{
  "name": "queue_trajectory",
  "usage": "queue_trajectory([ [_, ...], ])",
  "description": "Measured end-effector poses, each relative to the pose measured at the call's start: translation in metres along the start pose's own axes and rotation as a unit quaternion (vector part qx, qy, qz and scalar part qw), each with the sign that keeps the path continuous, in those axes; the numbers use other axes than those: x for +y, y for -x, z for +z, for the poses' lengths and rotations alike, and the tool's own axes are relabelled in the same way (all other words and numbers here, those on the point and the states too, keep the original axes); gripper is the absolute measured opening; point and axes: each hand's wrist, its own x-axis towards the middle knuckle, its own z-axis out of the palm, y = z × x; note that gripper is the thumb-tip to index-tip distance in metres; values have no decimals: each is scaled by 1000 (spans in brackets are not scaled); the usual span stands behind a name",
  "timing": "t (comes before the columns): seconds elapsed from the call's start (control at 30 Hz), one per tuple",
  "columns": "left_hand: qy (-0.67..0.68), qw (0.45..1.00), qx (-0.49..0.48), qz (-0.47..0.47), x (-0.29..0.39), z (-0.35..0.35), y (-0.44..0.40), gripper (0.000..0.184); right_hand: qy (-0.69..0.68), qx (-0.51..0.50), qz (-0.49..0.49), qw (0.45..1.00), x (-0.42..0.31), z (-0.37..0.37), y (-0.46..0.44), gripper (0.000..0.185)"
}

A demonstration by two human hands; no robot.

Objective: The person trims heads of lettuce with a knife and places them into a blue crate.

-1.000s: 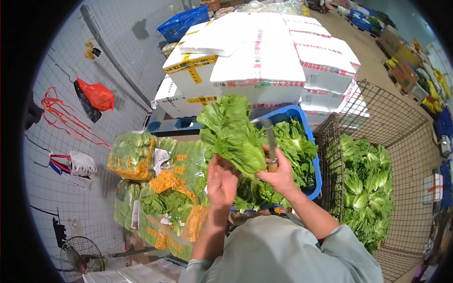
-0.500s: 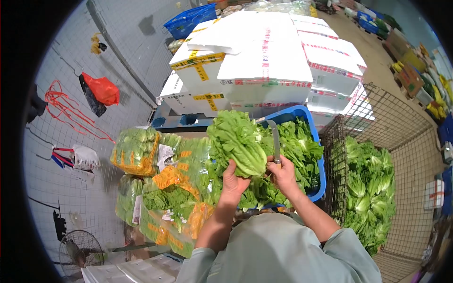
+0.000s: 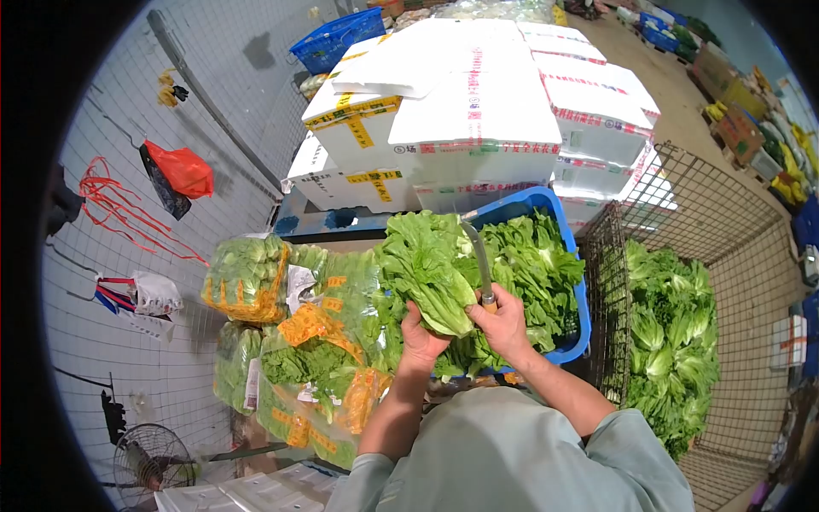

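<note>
A head of leafy green lettuce (image 3: 426, 277) rests in my left hand (image 3: 422, 340), whose fingers are mostly hidden beneath its base. My right hand (image 3: 505, 326) is wrapped around the wooden handle of a knife (image 3: 480, 266). The blade points away from me and curves left at its tip, close to the lettuce's right side. My right thumb is at the base of the lettuce. Under and beyond both hands stands a blue crate (image 3: 583, 317) full of loose lettuce (image 3: 539, 256).
Bagged lettuce (image 3: 247, 271) with orange-printed wrapping is stacked on the left. A wire cage (image 3: 734, 256) on the right holds more lettuce heads (image 3: 670, 341). White foam boxes (image 3: 478, 102) are piled ahead. A fan (image 3: 153, 465) stands at the lower left by the wire-mesh wall (image 3: 205, 171).
The lettuce and my left hand have come slightly lower. My right hand has shifted a little down and left, and the knife's blade now leans further left, nearer the lettuce.
</note>
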Motion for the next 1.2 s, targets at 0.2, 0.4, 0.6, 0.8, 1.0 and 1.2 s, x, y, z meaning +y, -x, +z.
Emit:
queue_trajectory([
  [0.2, -8, 999, 26, 41, -4, -9, 5, 85, 37, -14, 13, 999, 0, -2, -1, 21],
  [0.4, 29, 990, 80, 110, -8, -18, 7, 75, -110, -12, 34, 993, 12, 6, -3, 15],
  [0.6, 57, 956, 174, 230, 16, -10, 1, 60, -142, 131, 32, 981, -27, -9, -2, 16],
  [0.8, 109, 981, 25, 156, 57, -42, 24, 79, 213, 97, -55, 971, 18, -71, -44, 18],
  [1.0, 38, 988, 69, 136, 35, -31, 13, 73, 60, -60, -30, 996, -11, -10, -17, 18],
  [1.2, -22, 987, 83, 136, 18, -33, 9, 67, 169, -62, -248, 952, -26, 24, -13, 22],
])
